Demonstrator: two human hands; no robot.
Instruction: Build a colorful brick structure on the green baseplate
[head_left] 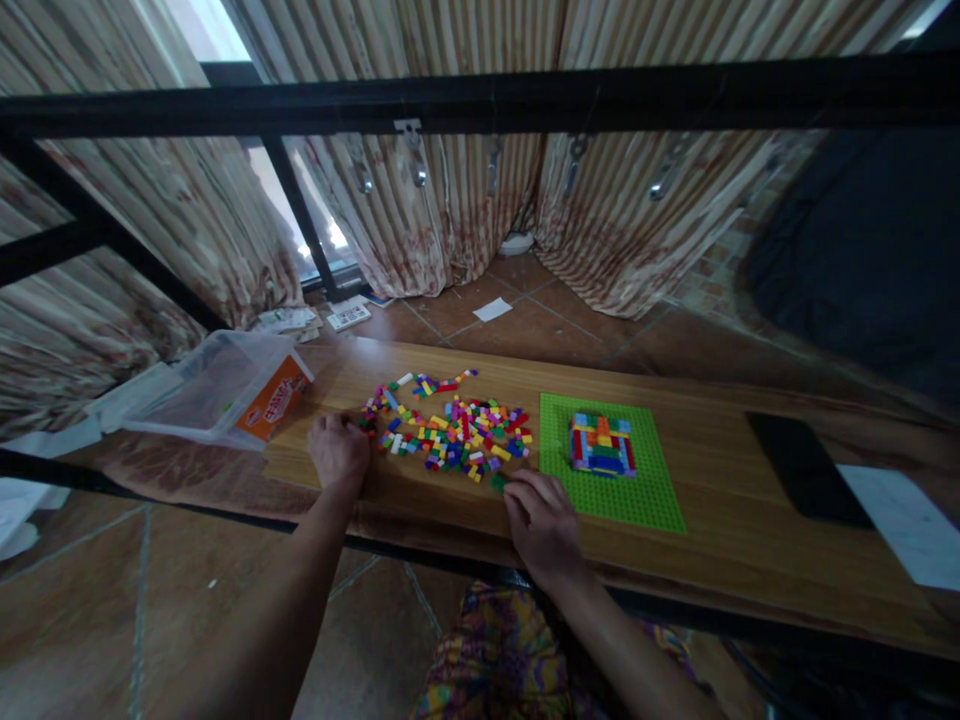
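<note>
A spread of several small coloured bricks (454,430) lies on the wooden table (720,500). To its right sits a green baseplate (645,485) carrying a block of stacked coloured bricks (601,444). My left hand (339,452) rests at the left edge of the loose bricks, fingers curled into a fist; what it holds, if anything, is hidden. My right hand (541,522) lies at the near edge of the pile beside the baseplate's near left corner, fingers bent down onto a green brick (498,483).
A clear plastic bag with an orange box (276,400) lies at the table's left end. A black phone (806,465) and a white sheet (904,520) sit at the right. A black metal frame (480,100) crosses overhead; curtains hang behind.
</note>
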